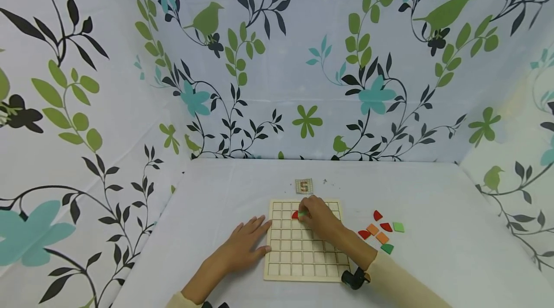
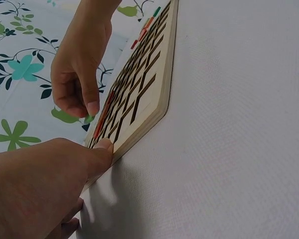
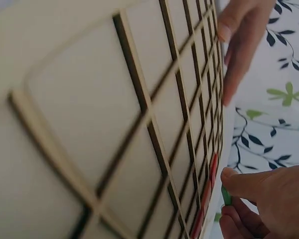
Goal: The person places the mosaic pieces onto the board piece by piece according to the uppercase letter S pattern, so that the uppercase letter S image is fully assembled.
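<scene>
A wooden grid board [image 1: 303,278] lies on the white table. My left hand [image 1: 245,244] rests flat beside its left edge, fingers extended. In the left wrist view, the thumb [image 2: 104,144] touches the board's rim. Over the far part of the grid, my right hand [image 1: 319,217] pinches a small green piece [image 3: 225,195] between thumb and fingers. The fingers partly cover that piece in the head view. Just left of it, a red piece [image 1: 295,214] sits in the grid. The right wrist view shows red [image 3: 204,204] along the grid near the pinched piece.
Right of the board lie loose pieces: several red [image 1: 386,226], two orange [image 1: 382,237], a light green square [image 1: 398,226] and a dark green one [image 1: 387,248]. A small patterned card [image 1: 304,186] lies beyond the board. Printed cloth [image 1: 259,106] hangs behind the table.
</scene>
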Demonstrator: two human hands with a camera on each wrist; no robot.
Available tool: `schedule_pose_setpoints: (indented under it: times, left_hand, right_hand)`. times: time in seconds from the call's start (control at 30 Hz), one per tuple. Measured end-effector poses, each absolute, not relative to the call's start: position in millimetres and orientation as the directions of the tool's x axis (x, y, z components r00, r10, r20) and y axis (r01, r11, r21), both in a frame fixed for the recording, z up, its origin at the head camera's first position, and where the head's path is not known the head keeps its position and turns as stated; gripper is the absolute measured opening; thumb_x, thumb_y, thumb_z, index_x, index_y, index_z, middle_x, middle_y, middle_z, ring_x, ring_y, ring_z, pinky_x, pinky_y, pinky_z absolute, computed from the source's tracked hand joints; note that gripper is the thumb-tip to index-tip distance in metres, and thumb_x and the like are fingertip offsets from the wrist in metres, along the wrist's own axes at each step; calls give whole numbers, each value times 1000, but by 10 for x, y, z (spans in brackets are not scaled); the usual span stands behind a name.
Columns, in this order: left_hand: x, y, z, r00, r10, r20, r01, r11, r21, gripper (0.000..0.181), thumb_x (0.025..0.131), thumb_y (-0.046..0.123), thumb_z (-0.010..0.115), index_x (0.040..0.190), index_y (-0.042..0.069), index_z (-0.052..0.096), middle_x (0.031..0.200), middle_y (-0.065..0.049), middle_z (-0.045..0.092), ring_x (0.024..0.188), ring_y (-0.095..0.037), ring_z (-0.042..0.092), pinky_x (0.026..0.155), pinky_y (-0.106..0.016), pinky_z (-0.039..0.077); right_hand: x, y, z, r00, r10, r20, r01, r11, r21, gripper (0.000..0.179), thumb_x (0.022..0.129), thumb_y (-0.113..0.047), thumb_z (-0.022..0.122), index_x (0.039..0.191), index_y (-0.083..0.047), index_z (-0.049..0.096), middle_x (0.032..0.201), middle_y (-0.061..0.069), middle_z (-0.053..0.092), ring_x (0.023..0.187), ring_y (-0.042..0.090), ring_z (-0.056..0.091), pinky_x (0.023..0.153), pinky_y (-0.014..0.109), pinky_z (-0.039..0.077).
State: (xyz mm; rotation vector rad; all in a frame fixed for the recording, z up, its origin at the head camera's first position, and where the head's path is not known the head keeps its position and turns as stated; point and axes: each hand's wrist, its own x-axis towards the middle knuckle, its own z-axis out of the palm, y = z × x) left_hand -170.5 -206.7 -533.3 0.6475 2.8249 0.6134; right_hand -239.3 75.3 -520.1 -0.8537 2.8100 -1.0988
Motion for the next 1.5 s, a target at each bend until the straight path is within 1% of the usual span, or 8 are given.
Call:
schedule_pose_setpoints:
  times: [0.13,0.37,0.57,0.7,0.87,1.13,1.33,1.5]
  left_hand:
    - [-1705,-2066,-5313,-888,454,-79,381,820,428,71,107,53,55,166,17,36,173,-13,29,160,-41,25,126,-68,20]
    - [-1714,-2070,-5331,-884,461,-77,389,817,427,71,107,53,55,166,17,36,173,-13,30,160,-41,25,126,-68,20]
    - [-1716,-2076,-5347,-886,458,-74,393,825,405,71,107,54,55,166,19,36,173,-12,30,160,-40,26,126,-68,21]
    - [-1718,-2079,-5336,-888,455,-66,393,825,406,70,107,53,56,166,19,37,173,-13,30,160,-40,26,126,-68,21]
    - [-1710,-2078,-5334,-888,455,-67,392,824,409,71,107,53,56,166,18,37,172,-13,31,160,-41,26,125,-69,21]
    - [-1705,-2067,-5339,-884,462,-69,391,813,431,71,107,52,55,166,17,37,173,-14,30,160,-42,25,125,-70,20]
    - [-1708,-2060,-5340,-884,462,-71,393,815,426,71,108,53,55,166,17,36,173,-14,30,160,-41,25,125,-69,21]
    - [-1705,-2066,-5342,-888,454,-74,383,819,428,71,107,54,55,166,18,36,173,-14,29,160,-41,25,126,-68,20]
  right_hand:
    - [-2353,650,-5233,-812,-543,214,-552,594,-585,11,95,-6,77,102,-5,68,101,3,61,91,15,51,79,30,53]
    - [-2338,600,-5254,-803,-573,164,-562,636,-529,4,98,-10,75,98,-11,71,101,-4,59,95,13,54,84,31,55]
    - [-2322,619,-5295,-759,-613,220,-635,622,-459,4,97,-11,76,98,-13,73,103,-2,65,98,15,60,88,31,57]
    - [-2308,624,-5298,-745,-621,244,-657,618,-432,5,96,-10,77,98,-14,74,103,-2,66,100,16,61,88,32,57]
    - [-2288,636,-5288,-752,-619,228,-648,627,-434,6,97,-10,76,101,-14,75,105,-2,68,102,17,62,90,32,58]
    - [-2283,686,-5253,-733,-637,239,-668,610,-426,7,97,-10,76,103,-12,75,105,-1,67,101,17,62,89,33,57]
    - [-2299,722,-5248,-749,-625,221,-644,608,-464,5,97,-6,76,99,-10,76,102,0,66,97,16,60,84,31,57]
    - [-2298,724,-5264,-754,-622,211,-638,617,-461,5,97,-6,76,98,-11,77,100,-1,66,98,16,60,85,33,58]
